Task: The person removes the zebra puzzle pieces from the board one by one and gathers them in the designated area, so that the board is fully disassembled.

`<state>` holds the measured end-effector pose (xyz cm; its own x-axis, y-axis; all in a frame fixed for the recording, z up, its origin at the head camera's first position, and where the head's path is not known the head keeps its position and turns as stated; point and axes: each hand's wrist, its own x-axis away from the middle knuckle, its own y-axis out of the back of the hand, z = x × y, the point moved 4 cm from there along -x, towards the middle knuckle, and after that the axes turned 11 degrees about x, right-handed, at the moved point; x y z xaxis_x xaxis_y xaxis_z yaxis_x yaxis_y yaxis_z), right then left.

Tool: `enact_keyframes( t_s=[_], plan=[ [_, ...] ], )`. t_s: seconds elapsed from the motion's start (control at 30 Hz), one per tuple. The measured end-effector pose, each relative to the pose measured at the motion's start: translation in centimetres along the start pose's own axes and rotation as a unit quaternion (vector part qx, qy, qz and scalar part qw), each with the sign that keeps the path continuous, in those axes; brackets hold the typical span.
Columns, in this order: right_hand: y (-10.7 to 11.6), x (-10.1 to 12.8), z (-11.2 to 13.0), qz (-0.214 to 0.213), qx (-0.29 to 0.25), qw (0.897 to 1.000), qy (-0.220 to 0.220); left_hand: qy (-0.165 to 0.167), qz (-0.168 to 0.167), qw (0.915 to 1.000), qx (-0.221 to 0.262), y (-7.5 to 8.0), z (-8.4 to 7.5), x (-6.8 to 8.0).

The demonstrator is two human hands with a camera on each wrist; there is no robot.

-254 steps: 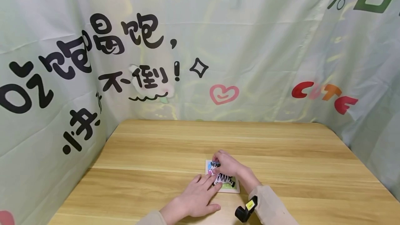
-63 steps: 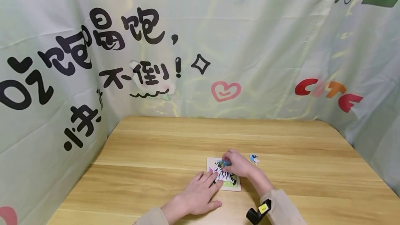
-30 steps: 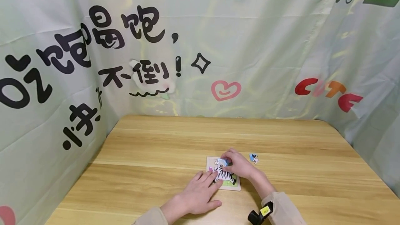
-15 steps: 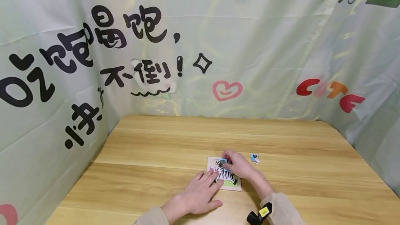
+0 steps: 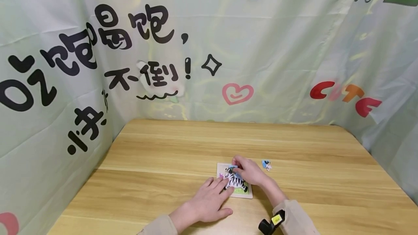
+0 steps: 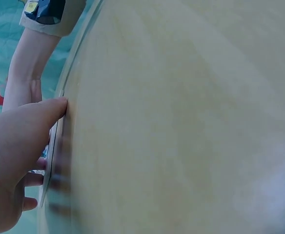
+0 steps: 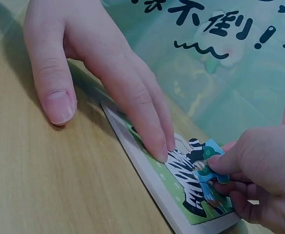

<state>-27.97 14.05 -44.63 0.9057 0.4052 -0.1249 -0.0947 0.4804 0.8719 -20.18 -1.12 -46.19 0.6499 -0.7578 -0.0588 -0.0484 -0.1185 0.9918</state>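
A zebra jigsaw puzzle in a pale frame (image 5: 240, 197) lies near the table's front edge. My left hand (image 5: 209, 202) rests on its left side, fingers extended over the zebra picture (image 7: 181, 175). In the right wrist view, my right hand (image 7: 264, 170) pinches a blue and green puzzle piece (image 7: 212, 145) between thumb and fingers. That piece is over the upper right part of the puzzle; whether it is seated cannot be told. On the table to the right lies a loose piece with blue and a zebra's head (image 5: 266, 165).
The wooden table (image 5: 156, 148) spreads out around the puzzle. A printed cloth curtain (image 5: 277, 53) hangs behind it and along both sides. A black wrist camera (image 5: 271, 222) is strapped over the right sleeve.
Since the earliest frame, the zebra-head piece has come out of the puzzle onto the table at right. My right hand now holds the blue-green piece, whose tilt has shifted lately. The left hand stays put.
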Motion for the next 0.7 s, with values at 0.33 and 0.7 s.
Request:
enact_keyframes(
  t_s=[0.33, 0.7],
  plan=[
    [-0.2, -0.1, -0.1, -0.001, -0.035, 0.999, -0.022, -0.004, 0.004, 0.9999, 0.013, 0.5, 0.1, -0.7],
    [-0.2, -0.3, -0.4, 0.009, -0.062, 0.998, -0.015, -0.015, 0.007, 0.9994, -0.030, 0.7, -0.3, -1.1]
  ],
)
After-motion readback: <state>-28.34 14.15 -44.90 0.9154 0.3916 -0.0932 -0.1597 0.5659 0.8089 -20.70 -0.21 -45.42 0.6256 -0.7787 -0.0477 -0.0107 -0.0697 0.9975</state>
